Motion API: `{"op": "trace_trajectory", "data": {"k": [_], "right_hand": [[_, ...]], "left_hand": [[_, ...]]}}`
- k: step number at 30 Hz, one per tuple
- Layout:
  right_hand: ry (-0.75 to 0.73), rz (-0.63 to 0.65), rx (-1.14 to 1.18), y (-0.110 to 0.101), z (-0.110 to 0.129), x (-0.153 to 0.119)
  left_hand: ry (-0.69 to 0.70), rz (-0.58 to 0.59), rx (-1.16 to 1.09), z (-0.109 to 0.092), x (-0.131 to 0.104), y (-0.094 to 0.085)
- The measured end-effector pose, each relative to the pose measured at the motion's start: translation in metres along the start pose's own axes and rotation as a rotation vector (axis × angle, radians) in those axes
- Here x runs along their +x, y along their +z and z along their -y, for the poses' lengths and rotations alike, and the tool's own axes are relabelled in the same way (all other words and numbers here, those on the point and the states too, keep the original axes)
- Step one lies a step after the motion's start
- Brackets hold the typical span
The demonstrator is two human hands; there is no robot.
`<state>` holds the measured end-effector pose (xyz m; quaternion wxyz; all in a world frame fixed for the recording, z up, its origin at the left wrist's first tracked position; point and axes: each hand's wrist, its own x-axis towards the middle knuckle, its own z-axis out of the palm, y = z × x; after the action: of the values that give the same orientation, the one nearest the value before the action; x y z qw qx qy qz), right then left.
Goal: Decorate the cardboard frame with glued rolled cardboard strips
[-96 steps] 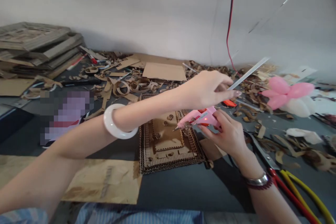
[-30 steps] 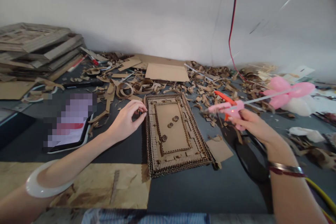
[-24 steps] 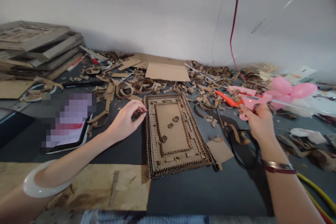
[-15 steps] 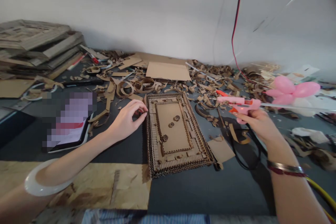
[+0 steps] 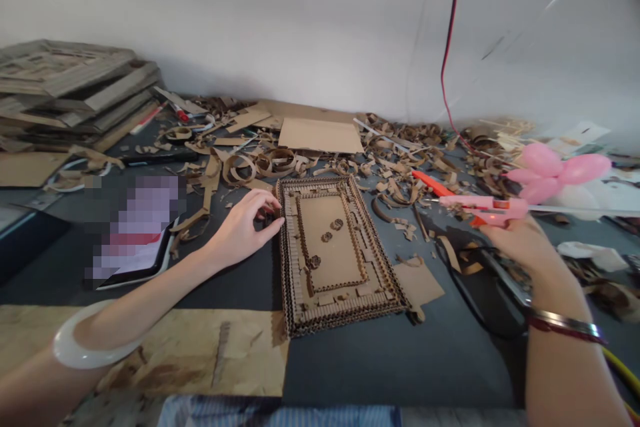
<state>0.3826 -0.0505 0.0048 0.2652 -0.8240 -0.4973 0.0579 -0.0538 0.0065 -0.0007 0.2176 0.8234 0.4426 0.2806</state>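
On the dark table lies a rectangular layered cardboard panel (image 5: 337,307) with corrugated borders and small cardboard coils (image 5: 313,262) on its inner face. My left hand (image 5: 247,230) is at the panel's left edge, fingers curled and thumb near the index finger. Something small and dark shows between them, too hidden to name. To the right of the panel, my right hand (image 5: 520,240) grips a pink hot glue gun (image 5: 487,207) by its handle. The gun's nozzle points left, held apart from the panel, and a small orange light glows on its body.
Cardboard curls and scraps (image 5: 285,163) litter the back of the table. Wooden frames (image 5: 65,90) are stacked at the left, near a phone (image 5: 140,240). Pink balloons (image 5: 545,163) sit at the right. A black cable (image 5: 475,313) loops below the glue gun.
My right hand has moved right with the glue gun, away from the panel, and the gun has turned slightly. An orange tool behind it shows more fully. My left hand has hardly moved.
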Motion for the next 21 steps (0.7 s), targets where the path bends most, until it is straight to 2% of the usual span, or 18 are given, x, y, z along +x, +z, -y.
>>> {"op": "trace_trajectory", "data": {"k": [3, 7, 10, 17, 21], "right_hand": [[0.056, 0.027, -0.039, -0.004, 0.002, -0.001], [0.078, 0.163, -0.053, -0.008, 0.008, -0.006], [0.097, 0.219, -0.084, -0.009, 0.012, -0.007], [0.128, 0.220, -0.113, -0.007, 0.014, -0.006], [0.066, 0.211, -0.050, -0.002, 0.014, -0.007]], "left_hand": [[0.002, 0.022, 0.018, -0.001, -0.001, -0.001], [-0.003, 0.022, 0.039, -0.002, 0.000, -0.002], [-0.016, 0.010, 0.032, -0.001, 0.000, -0.002], [-0.028, -0.043, 0.002, 0.005, 0.001, 0.000], [0.002, -0.059, 0.014, 0.007, 0.002, 0.001]]}}
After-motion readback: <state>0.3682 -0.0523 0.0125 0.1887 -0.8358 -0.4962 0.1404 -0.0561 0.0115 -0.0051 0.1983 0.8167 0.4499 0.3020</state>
